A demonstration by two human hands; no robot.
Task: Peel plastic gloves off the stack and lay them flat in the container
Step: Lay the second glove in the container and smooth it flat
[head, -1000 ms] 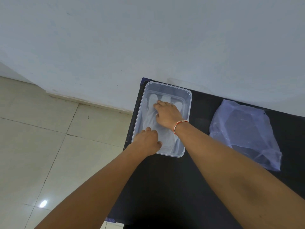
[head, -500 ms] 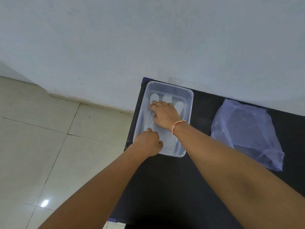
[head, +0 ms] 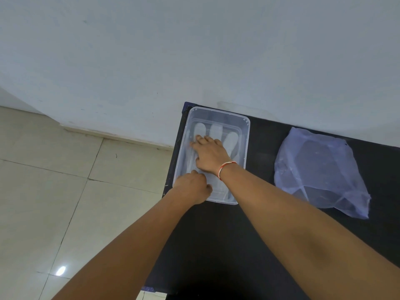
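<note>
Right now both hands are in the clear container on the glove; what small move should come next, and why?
Probably sweep the right hand toward the glove's fingertips to finish flattening it, while the left hand pins the cuff end. The glove lies inside the container, its fingers pointing at the wall, but creases show near the left side. The stack waits to the right.

Pale wall [head: 194, 50]; beige tiled floor [head: 54, 191]; black table [head: 227, 245]
</note>
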